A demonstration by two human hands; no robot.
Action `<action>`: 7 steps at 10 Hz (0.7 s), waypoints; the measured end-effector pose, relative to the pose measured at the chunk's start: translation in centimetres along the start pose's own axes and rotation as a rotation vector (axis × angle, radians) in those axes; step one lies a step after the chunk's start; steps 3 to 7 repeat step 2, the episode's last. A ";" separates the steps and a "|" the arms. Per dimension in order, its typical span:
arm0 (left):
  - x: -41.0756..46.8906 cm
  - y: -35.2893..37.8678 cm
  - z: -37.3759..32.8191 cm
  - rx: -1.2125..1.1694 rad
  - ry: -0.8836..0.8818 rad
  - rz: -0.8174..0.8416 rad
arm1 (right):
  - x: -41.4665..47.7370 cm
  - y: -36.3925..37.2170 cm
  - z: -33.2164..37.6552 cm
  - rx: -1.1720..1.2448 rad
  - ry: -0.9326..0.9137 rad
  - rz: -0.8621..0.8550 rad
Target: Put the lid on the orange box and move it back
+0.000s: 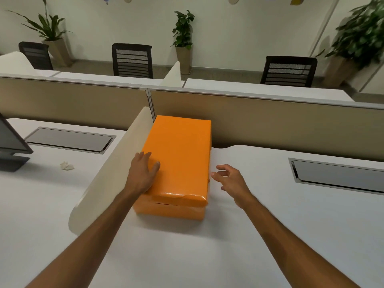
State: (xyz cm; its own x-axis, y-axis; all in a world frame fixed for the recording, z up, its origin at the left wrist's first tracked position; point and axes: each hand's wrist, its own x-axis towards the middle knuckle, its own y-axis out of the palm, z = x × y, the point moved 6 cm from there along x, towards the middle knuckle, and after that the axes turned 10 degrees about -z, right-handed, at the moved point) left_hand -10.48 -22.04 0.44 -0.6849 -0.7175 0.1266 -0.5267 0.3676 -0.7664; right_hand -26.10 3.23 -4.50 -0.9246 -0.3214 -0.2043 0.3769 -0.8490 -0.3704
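Beside the curved cream divider panel (116, 163), on the white surface (207, 246), sits the shiny orange paper-wrapped box (170, 209). Its orange lid (178, 154) is on top and covers it. The far end of the box is close to the tan partition wall (270, 125), but I cannot tell if they touch. The box's left side is hidden behind the left hand (143, 173) and arm.

The left hand lies flat on the lid's near left corner, fingers spread out and not curled, with the thumb on top of the lid. Its grip is loose, not clamped on anything. The right hand (230, 178) floats just beside the right edge of the lid, fingers apart and bent a little. Its fingertips look very near the lid; I cannot tell if one touches it.

On the left, a dark monitor (12, 142) is cut off by the edge. A small crumpled white scrap (67, 165) lies near it, too small to make out. Two grey metal cable hatches (70, 139) are set in the surface, the right one cut off. The leafy plant (361, 36) at the far right is blurry.
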 end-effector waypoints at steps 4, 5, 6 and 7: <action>-5.3 2.1 -6.3 -0.058 0.168 -0.051 | -2.7 -5.8 0.4 -0.047 -0.073 -0.037; -5.3 2.1 -6.3 -0.058 0.168 -0.051 | -2.7 -5.8 0.4 -0.047 -0.073 -0.037; -5.3 2.1 -6.3 -0.058 0.168 -0.051 | -2.7 -5.8 0.4 -0.047 -0.073 -0.037; -5.3 2.1 -6.3 -0.058 0.168 -0.051 | -2.7 -5.8 0.4 -0.047 -0.073 -0.037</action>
